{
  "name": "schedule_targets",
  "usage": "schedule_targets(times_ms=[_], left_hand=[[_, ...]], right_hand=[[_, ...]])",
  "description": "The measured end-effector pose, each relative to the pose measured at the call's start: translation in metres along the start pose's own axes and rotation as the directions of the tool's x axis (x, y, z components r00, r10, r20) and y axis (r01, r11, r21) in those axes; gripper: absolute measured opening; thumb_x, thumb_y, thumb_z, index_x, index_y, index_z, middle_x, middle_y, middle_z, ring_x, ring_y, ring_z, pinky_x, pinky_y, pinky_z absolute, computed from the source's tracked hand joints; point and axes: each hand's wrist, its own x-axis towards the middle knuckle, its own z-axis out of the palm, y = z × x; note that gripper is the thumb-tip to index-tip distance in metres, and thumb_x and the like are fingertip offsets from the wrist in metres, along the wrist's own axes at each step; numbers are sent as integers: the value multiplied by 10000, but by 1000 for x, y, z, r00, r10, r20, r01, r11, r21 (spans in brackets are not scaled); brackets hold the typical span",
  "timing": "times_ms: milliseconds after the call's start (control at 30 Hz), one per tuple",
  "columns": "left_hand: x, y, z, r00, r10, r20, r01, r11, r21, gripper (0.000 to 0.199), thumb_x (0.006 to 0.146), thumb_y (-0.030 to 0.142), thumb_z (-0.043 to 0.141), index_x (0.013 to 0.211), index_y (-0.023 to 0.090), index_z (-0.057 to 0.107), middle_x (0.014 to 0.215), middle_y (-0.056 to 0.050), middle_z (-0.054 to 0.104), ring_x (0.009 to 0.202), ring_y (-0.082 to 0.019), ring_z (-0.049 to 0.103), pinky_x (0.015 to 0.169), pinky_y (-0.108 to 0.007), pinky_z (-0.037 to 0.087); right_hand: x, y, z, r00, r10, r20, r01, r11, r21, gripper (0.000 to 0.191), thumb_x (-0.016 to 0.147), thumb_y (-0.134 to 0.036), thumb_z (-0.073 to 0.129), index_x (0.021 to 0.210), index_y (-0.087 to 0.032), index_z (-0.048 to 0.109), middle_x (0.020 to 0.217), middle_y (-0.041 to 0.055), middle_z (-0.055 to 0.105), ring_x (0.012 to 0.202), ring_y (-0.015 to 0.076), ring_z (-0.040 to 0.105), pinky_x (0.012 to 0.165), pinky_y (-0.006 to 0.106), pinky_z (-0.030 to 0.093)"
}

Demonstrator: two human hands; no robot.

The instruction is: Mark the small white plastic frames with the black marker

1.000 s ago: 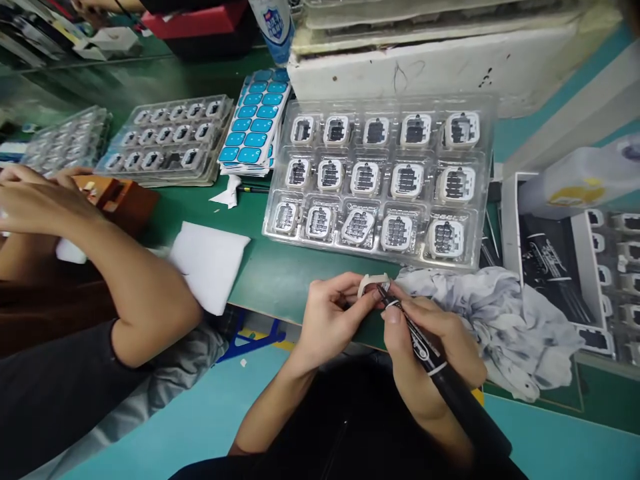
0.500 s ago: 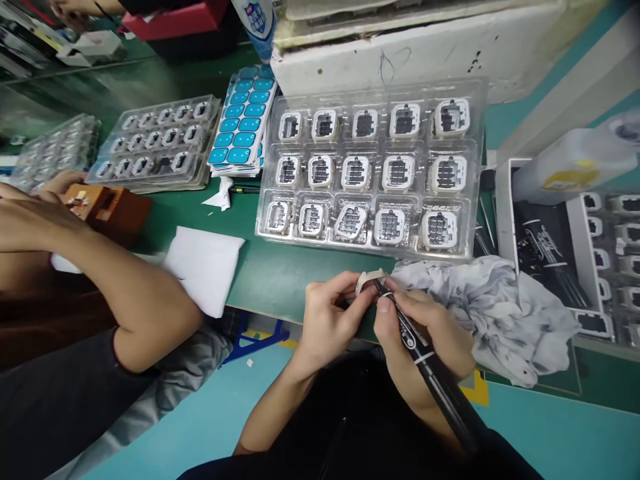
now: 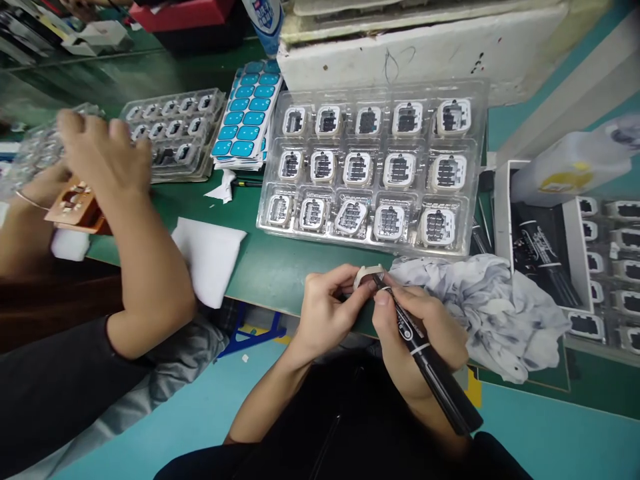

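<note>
Two hands work close together at the near edge of the green bench (image 3: 280, 273). The left hand (image 3: 327, 310) has its grip pinched on a small white plastic frame (image 3: 367, 273), thumb and fingers closed around its sides, holding it just above the bench edge. The right hand (image 3: 425, 333) has its grip pressed around a black marker (image 3: 425, 357), whose tip touches the frame while its capped end slants back toward the person's body. Just beside the right hand, toward the right end of the bench, lies a crumpled, ink-stained cloth (image 3: 495, 313). To the left along the near edge sits a white foam pad (image 3: 210, 257), partly overhanging the edge. Behind the hands, in the middle of the bench, a clear blister tray (image 3: 375, 87) holds three rows of white frames with dark inserts. Left of it lies a fanned stack of blue sticker sheets (image 3: 247, 117), and further left a second clear tray (image 3: 175, 127) of smaller parts. A co-worker's arm (image 3: 135, 267) crosses the left end of the bench, the hand raised above that second tray. Along the far edge stands a white foam block (image 3: 425, 53).
</note>
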Motion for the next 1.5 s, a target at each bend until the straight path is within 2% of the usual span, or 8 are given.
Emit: schedule_targets(times_ms=[300,533,867,1067,1167,1267,1400,1500], left_hand=[[0,2,0,1000,-5,-6,5,1000,10,138,976,249,793,874,155,802,729,1,766,623,-89,668,611,-170,548],[2,2,0,989,-144,29,146,971,-189,109,933,264,871,950,165,828,825,-35,830,747,-163,802,720,-233,661],[8,7,-2,966,-245,77,257,917,-306,271,795,313,1001,887,145,810,761,-44,809,672,-166,774,671,-259,694],[4,18,-10,994,-86,-65,71,976,-206,136,900,286,920,891,171,848,874,-69,853,810,-203,829,772,-282,682],[37,44,-23,981,167,-101,-166,986,12,94,930,290,890,929,198,870,997,-77,855,972,-234,822,912,-339,656],[108,73,-29,957,281,-75,-253,930,268,177,895,289,907,1022,180,849,1013,-82,843,934,-230,788,842,-339,616],[200,90,-23,911,362,-198,-131,708,694,471,760,160,948,1180,115,740,1105,-123,793,951,-244,721,878,-373,564],[224,89,-16,929,340,-143,-86,576,813,327,829,194,885,1111,124,736,1045,-123,788,964,-265,705,908,-394,547]], right_hand=[[4,-2,-1,1000,-15,-8,14,998,-58,129,1006,-109,796,1054,-185,703,1080,43,819,915,189,824,871,269,714],[-3,2,3,997,28,-66,-19,991,129,159,965,-63,806,1050,-168,724,1060,47,817,983,228,834,877,296,719],[-2,0,1,993,105,-46,-93,974,208,181,967,-69,800,1099,-178,740,1140,87,819,966,257,834,824,364,733],[-9,-2,-1,964,203,-174,-153,953,263,85,1014,-152,778,1070,-165,715,1123,116,813,947,297,833,826,426,741],[-10,-3,-2,952,248,-178,-180,927,330,67,1028,-146,765,1060,-158,707,1019,103,805,1022,321,825,881,451,719],[-11,-3,-4,959,255,-121,-200,916,349,79,1021,-142,780,1050,-163,709,1055,118,807,1056,322,819,903,440,705],[-12,0,-7,968,233,-93,-188,920,344,88,1024,-132,774,1051,-180,706,1121,148,804,1042,329,817,893,456,693],[-11,2,-6,972,210,-109,-163,928,336,88,1020,-134,783,1049,-186,718,1099,133,811,1005,305,818,901,429,690]])
